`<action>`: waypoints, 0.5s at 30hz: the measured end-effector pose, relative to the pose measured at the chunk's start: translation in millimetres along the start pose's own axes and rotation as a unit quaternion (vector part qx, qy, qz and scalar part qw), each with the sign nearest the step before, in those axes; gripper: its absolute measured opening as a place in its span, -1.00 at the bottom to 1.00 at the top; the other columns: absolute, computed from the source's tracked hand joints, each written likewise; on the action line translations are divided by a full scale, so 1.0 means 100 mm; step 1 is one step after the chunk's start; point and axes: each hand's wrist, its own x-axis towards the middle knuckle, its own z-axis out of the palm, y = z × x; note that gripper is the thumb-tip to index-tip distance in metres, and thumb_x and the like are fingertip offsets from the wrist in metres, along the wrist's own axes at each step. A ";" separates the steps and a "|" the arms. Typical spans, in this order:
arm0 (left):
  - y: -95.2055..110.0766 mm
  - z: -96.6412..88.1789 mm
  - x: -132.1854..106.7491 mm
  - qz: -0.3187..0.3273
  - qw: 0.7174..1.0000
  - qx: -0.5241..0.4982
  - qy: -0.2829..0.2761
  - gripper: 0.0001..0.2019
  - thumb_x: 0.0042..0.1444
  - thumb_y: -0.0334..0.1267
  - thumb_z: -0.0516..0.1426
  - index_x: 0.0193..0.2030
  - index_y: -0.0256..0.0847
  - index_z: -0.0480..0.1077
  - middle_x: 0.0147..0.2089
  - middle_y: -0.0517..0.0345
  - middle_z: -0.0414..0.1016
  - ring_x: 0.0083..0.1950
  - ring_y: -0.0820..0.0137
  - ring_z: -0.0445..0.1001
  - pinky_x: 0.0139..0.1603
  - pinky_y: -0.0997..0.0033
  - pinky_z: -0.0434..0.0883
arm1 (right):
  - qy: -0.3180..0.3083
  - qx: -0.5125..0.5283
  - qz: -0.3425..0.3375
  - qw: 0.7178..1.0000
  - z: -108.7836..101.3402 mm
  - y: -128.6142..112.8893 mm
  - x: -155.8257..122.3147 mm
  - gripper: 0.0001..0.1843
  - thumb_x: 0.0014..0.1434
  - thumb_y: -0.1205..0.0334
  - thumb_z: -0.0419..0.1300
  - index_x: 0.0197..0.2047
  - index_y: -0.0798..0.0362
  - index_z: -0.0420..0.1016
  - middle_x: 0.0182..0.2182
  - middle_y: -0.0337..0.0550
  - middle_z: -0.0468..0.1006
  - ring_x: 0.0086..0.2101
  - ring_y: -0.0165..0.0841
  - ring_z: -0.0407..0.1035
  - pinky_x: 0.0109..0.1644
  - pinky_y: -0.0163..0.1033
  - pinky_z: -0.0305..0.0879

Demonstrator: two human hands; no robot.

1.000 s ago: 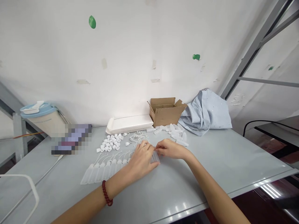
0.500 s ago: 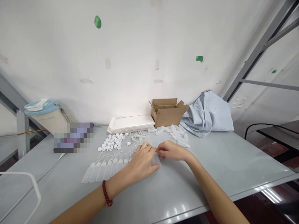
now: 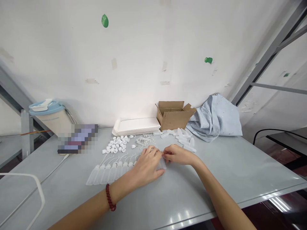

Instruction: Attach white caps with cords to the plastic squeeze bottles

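Small translucent plastic bottle [image 3: 162, 165]: milky-clear, mostly hidden, low over grey desk [image 3: 216, 179]. Left hand [image 3: 146, 166] fingers curled round it; right hand [image 3: 178, 155] fingers pinching its upper end.

Grey table [image 3: 216, 172] stands against a white wall [image 3: 144, 48]. The wall bears two green marks [image 3: 105, 20] and several tape scraps [image 3: 114, 64]. An open cardboard box [image 3: 174, 118] sits at the table's back edge. A flat white stack [image 3: 136, 126] lies just left of the box, and a crumpled blue cloth [image 3: 216, 118] touches it on the right. A blurred object [image 3: 78, 139] lies at far left, with a white cable [image 3: 51, 171] running from it. A bucket [image 3: 51, 118] with a blue lid stands behind the table. A metal frame [image 3: 268, 54] rises at right.
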 end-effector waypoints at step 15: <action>-0.75 -0.32 -0.06 -0.101 0.989 0.017 0.110 -0.78 0.11 -0.43 -0.04 -0.23 -0.23 0.40 -0.20 0.02 0.49 -0.06 0.18 0.38 -0.09 0.13 0.40 | 0.077 -0.027 0.004 0.997 0.00 0.04 0.05 -0.77 0.11 0.30 -0.02 -0.46 0.11 0.42 -0.50 -0.16 0.55 -0.51 -0.39 0.38 -0.47 -0.34 0.24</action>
